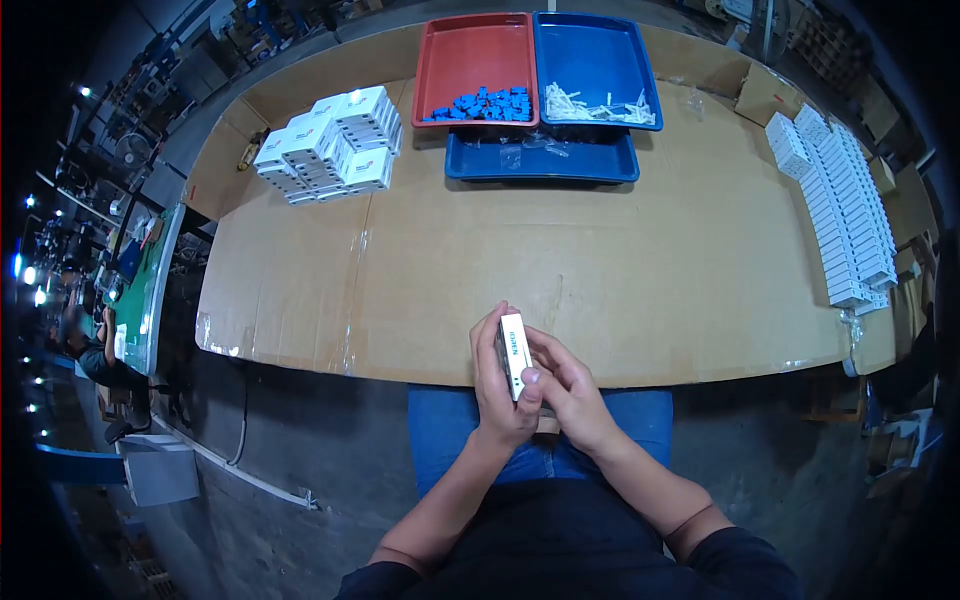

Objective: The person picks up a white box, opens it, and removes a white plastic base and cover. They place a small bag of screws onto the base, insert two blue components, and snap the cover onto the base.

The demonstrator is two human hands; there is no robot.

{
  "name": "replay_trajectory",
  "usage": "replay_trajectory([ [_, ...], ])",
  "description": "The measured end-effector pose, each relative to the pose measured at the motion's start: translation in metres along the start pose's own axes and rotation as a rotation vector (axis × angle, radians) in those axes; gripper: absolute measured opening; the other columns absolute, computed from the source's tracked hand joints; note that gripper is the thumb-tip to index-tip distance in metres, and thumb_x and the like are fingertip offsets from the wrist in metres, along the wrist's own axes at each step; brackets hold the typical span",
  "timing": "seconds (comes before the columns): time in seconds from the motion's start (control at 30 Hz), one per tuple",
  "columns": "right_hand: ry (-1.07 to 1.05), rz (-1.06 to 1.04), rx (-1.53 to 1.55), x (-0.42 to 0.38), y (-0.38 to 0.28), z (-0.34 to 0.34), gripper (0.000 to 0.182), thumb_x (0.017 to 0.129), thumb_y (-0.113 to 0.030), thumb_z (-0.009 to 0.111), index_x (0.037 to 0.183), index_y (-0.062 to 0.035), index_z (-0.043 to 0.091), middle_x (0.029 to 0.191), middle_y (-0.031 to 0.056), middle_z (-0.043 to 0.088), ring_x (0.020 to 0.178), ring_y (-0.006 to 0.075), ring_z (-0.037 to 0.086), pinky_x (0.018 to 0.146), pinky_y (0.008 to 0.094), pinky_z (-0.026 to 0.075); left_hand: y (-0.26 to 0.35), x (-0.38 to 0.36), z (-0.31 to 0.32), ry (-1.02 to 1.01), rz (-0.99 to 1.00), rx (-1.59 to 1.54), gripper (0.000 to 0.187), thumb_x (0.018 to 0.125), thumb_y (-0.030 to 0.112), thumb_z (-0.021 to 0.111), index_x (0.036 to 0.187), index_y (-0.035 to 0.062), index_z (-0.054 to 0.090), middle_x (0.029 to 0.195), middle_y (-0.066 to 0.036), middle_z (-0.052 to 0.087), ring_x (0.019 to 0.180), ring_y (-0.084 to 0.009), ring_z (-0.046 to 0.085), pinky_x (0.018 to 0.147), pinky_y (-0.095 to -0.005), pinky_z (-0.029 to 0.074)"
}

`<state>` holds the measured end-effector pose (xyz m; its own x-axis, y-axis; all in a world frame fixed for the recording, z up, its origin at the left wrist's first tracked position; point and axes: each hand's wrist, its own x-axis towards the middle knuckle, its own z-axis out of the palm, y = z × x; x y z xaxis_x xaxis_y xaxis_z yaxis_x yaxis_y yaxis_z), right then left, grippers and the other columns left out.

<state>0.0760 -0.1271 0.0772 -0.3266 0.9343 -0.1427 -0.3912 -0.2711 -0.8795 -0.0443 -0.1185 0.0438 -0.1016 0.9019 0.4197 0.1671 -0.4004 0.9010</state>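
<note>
Near the table's front edge, in front of my body, my left hand (pixel 490 385) is wrapped around a small white box-shaped device (pixel 515 350) with dark lettering on its face. The device stands roughly lengthwise, its far end tilted slightly left. My right hand (pixel 567 385) grips it from the right, with the thumb pressed on its lower end and the fingers curled close to its far side. Some of the fingertips are hidden behind the device.
Stacked white boxes (pixel 320 150) stand at the back left. A red tray (pixel 475 60) holds blue parts; a blue tray (pixel 595 60) holds white strips. Below them sits another blue tray (pixel 540 165). Rows of white units (pixel 840 210) line the right. Another person (pixel 105 350) sits far left.
</note>
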Motion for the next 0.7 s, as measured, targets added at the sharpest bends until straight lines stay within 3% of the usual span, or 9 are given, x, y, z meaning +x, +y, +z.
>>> replay_trajectory([
  [0.2, 0.029, -0.019, -0.054, -0.005, 0.001, 0.013, 0.058, 0.105, -0.006, 0.057, 0.157, 0.0044, 0.035, 0.153, 0.0190, 0.049, 0.138, 0.0204, 0.052, 0.114, 0.0327, 0.042, -0.008, -0.002, 0.000, 0.116, 0.079, 0.011, 0.084, 0.099, 0.061, 0.048, 0.141, -0.0123, 0.046, 0.131, -0.027, 0.053, 0.117, -0.0357, 0.059, 0.099, -0.0452, 0.049],
  [0.3, 0.001, -0.062, -0.123, -0.010, 0.010, 0.012, 0.059, 0.106, -0.006, 0.057, 0.159, 0.0027, 0.034, 0.155, 0.0188, 0.049, 0.137, 0.0191, 0.052, 0.112, 0.0312, 0.043, -0.001, -0.004, -0.001, 0.130, 0.033, -0.066, 0.089, 0.096, 0.065, 0.039, 0.140, -0.0117, 0.045, 0.131, -0.022, 0.052, 0.118, -0.0285, 0.056, 0.103, -0.0411, 0.045],
  [0.7, -0.019, -0.218, -0.342, -0.014, 0.013, 0.010, 0.053, 0.107, -0.010, 0.054, 0.156, 0.0041, 0.040, 0.155, 0.0213, 0.050, 0.138, 0.0217, 0.052, 0.112, 0.0325, 0.043, 0.001, -0.009, 0.003, 0.190, 0.020, -0.157, 0.086, 0.093, 0.064, 0.038, 0.136, -0.0107, 0.047, 0.128, -0.021, 0.052, 0.119, -0.0300, 0.055, 0.105, -0.0426, 0.043],
])
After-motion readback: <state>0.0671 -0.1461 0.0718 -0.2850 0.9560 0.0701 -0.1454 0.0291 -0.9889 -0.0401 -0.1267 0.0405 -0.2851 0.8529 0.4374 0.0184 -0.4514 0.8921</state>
